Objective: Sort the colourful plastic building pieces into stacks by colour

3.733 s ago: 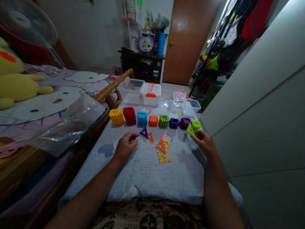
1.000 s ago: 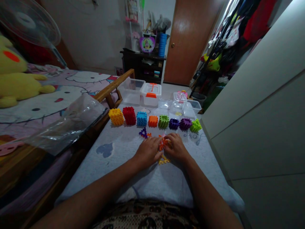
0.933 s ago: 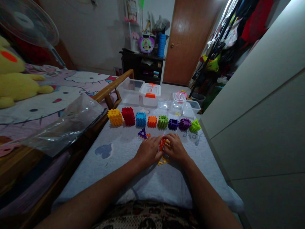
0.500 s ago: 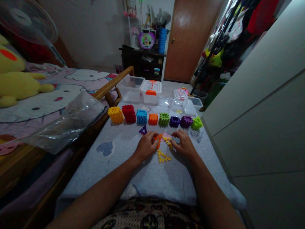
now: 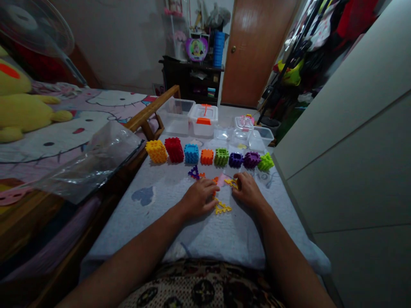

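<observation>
My left hand (image 5: 199,197) rests on the quilted pale blue cover (image 5: 144,231), its fingertips over an orange lattice plastic piece (image 5: 214,182) that it partly hides. My right hand (image 5: 247,190) has its fingertips against a small yellow lattice piece (image 5: 231,183). Between my hands lie a yellow triangular lattice piece (image 5: 222,208) and a flat pink piece (image 5: 223,179). A purple triangular piece (image 5: 194,173) lies to the left. Farther ahead stands a row of several lattice cubes, from a yellow cube (image 5: 156,151) to a lime green cube (image 5: 266,161).
Beyond the cubes stand a white box with an orange latch (image 5: 203,120) and several transparent plastic boxes (image 5: 175,117). A wooden bed rail (image 5: 150,109) and a crumpled plastic sheet (image 5: 109,162) run along the left side. A white panel (image 5: 337,149) rises on the right.
My hands have moved apart from their close position over the orange piece. The yellow piece now lies separately by my right hand, and the view has tilted slightly.
</observation>
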Motion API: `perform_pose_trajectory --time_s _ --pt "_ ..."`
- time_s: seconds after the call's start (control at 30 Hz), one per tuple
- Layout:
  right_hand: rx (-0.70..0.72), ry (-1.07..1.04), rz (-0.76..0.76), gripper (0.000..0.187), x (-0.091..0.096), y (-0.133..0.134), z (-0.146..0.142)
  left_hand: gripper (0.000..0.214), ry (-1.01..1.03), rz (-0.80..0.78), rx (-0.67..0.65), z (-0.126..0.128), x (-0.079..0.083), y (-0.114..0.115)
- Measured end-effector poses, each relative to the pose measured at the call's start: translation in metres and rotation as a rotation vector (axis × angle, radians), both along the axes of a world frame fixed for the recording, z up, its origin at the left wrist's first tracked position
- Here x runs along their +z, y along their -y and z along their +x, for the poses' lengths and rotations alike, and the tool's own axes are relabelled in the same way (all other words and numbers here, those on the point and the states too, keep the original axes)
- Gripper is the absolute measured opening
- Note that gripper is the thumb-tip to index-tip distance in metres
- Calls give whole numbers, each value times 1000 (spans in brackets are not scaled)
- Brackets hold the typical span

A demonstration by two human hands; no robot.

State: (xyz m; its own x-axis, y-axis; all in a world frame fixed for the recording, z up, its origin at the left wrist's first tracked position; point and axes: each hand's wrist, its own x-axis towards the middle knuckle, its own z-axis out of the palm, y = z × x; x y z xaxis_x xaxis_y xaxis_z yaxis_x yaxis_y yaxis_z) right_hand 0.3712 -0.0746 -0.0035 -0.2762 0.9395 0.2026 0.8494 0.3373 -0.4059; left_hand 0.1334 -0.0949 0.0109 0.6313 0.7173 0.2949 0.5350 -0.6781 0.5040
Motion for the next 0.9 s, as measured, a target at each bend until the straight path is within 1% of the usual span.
perform_pose_trajectory --time_s 0.03,0.1,0.17,0.23,0.3,0.4,0.53,0.63,0.77,0.9 --pt "-2 10 -1 29 0 0 0 31 -19 -24 -61 0 2 1" --pt "-3 22 -4 24 -1 0 0 34 -61 -53 -130 0 5 5" --pt "-13 13 1 19 -1 1 -1 36 -88 -60 -153 -1 8 8" --pt "-26 -9 22 20 -2 2 -2 37 -90 -54 -160 -1 10 10" --pt "-28 -29 44 22 -2 2 -3 34 -83 -45 -153 -1 10 11" --pt "-3 -43 35 23 -2 2 -3 27 -74 -33 -124 1 8 11" --pt "27 -51 9 21 -2 0 -2 34 -34 -21 -116 3 6 10" --pt "28 -54 14 23 -3 0 -1 37 26 -35 -89 6 4 8" --pt "27 -46 21 30 -5 0 -1 18 46 -25 -42 12 1 7" --pt "27 -63 21 32 -6 0 -1 19 26 20 -22 20 -5 5"
